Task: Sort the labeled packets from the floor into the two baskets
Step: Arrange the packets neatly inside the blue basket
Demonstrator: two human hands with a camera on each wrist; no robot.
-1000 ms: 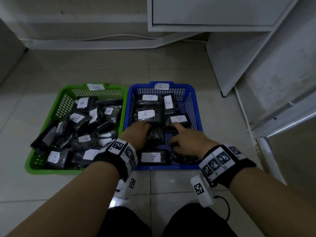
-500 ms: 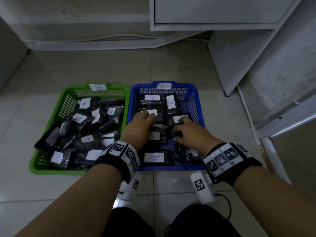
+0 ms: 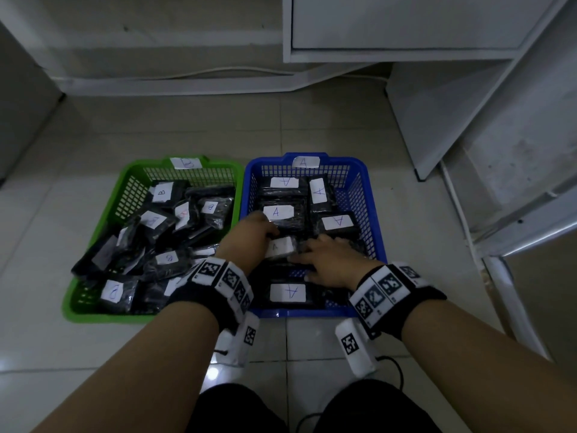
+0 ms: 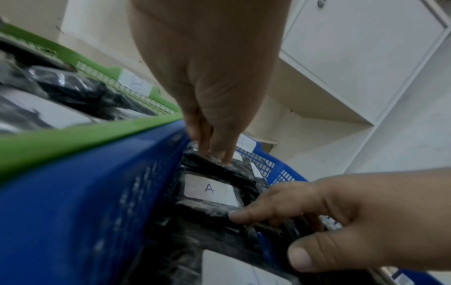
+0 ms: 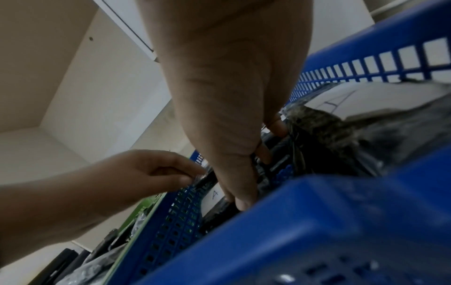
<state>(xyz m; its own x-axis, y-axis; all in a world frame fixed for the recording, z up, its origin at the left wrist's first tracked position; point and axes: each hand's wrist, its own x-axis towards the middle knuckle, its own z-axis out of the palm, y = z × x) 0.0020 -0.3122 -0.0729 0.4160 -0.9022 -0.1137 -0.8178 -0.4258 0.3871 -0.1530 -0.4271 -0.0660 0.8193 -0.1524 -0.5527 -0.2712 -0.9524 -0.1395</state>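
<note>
Two baskets stand side by side on the tiled floor. The green basket (image 3: 93, 317) tagged B holds several black packets, and so does the blue basket (image 3: 376, 214) tagged A. Both hands are inside the blue one, at a black packet with a white A label (image 3: 281, 246) lying in its middle. My left hand (image 3: 268, 232) pinches the packet's far left edge; the left wrist view shows its fingertips (image 4: 219, 156) on that end of the packet (image 4: 209, 190). My right hand (image 3: 299, 260) lies spread, with its index finger (image 4: 246, 213) touching the packet's near edge.
A white cabinet (image 3: 406, 26) hangs over the back, with a slanted white panel (image 3: 437, 114) and metal frame (image 3: 515, 239) close to the blue basket's right side. A cable (image 3: 187, 73) runs along the back wall. My knees (image 3: 312, 407) are just below the baskets.
Both hands shifted inside the blue basket. The left hand drew back from the far packets, and an A-labelled packet now shows between the two hands.
</note>
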